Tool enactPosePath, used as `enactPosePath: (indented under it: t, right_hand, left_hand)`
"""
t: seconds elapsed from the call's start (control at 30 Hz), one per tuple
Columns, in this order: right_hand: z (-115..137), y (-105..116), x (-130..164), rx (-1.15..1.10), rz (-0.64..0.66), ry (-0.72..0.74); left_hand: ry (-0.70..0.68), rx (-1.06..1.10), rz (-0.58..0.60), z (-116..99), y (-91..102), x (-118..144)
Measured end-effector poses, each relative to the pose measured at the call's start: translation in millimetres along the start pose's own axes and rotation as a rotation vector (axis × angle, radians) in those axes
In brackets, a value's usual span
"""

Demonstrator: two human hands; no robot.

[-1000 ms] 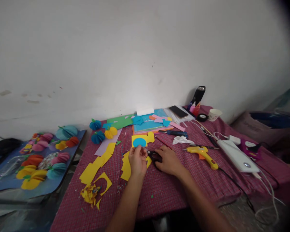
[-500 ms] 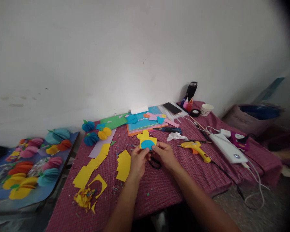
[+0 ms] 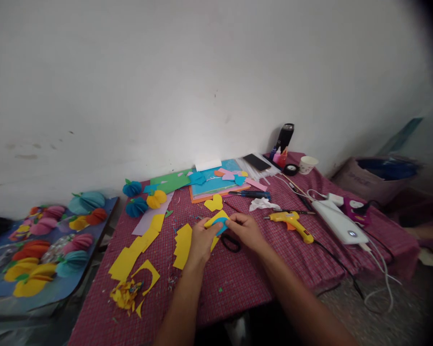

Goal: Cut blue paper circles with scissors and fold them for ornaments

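Both the left hand and right hand pinched a yellow paper piece bearing a blue paper disc. Black-handled scissors lay just below on the red checked tablecloth.

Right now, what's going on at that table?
A person's left hand and right hand together hold a yellow paper piece with a blue circle on it, above the checked tablecloth. Black scissors lie just under the hands. A yellow glue gun sits to the right, yellow offcuts to the left.
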State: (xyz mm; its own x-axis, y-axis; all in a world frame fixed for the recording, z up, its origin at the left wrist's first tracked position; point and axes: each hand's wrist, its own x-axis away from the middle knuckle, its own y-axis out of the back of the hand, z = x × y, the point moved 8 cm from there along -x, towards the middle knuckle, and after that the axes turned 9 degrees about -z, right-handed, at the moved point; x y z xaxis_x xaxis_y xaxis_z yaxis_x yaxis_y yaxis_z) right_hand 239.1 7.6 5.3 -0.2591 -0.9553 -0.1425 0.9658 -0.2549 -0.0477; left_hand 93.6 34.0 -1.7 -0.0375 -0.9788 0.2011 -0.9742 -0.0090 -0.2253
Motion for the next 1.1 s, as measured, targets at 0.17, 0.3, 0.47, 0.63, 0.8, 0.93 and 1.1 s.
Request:
enactPosePath:
  t: [0.17, 0.3, 0.47, 0.63, 0.8, 0.93, 1.1]
  right_hand:
    - [-3.1, -13.9, 4.9, -0.11, 0.021, -0.075]
    - [-4.6, -13.2, 4.7, -0.12, -0.027, -0.088]
    - [-7.8, -10.5, 2.9, -0.116, -0.044, -0.091]
    - [-8.0, -10.7, 2.7, -0.111, -0.033, -0.096]
    - [-9.8, -10.6, 2.5, -0.109, -0.033, -0.097]
    - [-12.0, -10.1, 2.2, -0.106, -0.037, -0.097]
    - [-10.7, -10.1, 2.9, -0.104, -0.032, -0.095]
  left_hand:
    - [-0.01, 0.239, -0.028, 0.9, -1.2, -0.8]
    - [-0.002, 0.274, -0.024, 0.9, -4.3, -0.1]
    - [0.022, 0.28, -0.02, 1.5, -6.4, -0.4]
    - [0.049, 0.296, -0.012, 2.1, -7.5, -0.6]
    - [0.032, 0.301, -0.001, -0.5, -9.0, 0.9]
    - [0.034, 0.302, 0.0, -0.6, -9.5, 2.0]
    - [0.028, 0.298, -0.004, 0.7, -8.6, 0.9]
